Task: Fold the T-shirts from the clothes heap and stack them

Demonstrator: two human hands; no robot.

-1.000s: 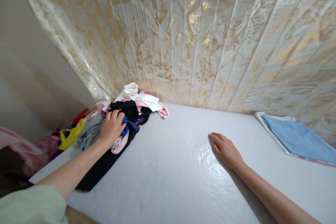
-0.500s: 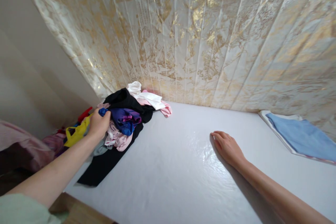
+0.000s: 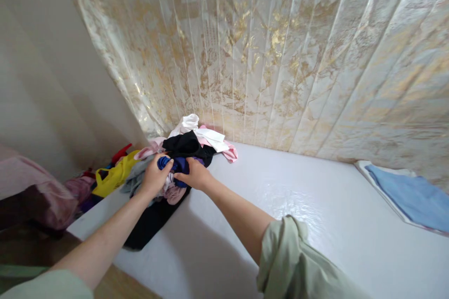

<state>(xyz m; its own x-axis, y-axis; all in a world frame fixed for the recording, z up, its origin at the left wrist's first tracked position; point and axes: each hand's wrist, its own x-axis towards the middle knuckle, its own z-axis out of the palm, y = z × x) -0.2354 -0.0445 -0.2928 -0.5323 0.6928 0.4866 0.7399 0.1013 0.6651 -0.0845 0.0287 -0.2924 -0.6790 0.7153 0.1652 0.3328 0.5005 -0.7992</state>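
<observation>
A dark blue and purple garment (image 3: 180, 165) lies bunched on the heap of clothes, and both hands grip it. My left hand (image 3: 156, 175) is closed on its left end, thumb on top. From the right, my right hand (image 3: 196, 174) pinches the other side of the same cloth. Behind it sits a black garment (image 3: 184, 144), with white cloth (image 3: 210, 138) and pink cloth (image 3: 230, 152) further back. Pale pink cloth (image 3: 174, 193) shows beneath the hands. A long black piece (image 3: 150, 224) stretches toward the table's front edge. The blue garment's full shape is hidden in its folds.
On the white table (image 3: 280, 224), a folded light blue cloth (image 3: 410, 196) lies at the far right. A gold-patterned covering (image 3: 263, 56) rises behind the table. Yellow cloth (image 3: 115, 175) and other clothes hang at the left edge, near pale pink fabric (image 3: 31, 177).
My right hand has left the bare tabletop, moved left and taken hold of the blue garment. My left hand keeps its grip. The view has shifted slightly left.
</observation>
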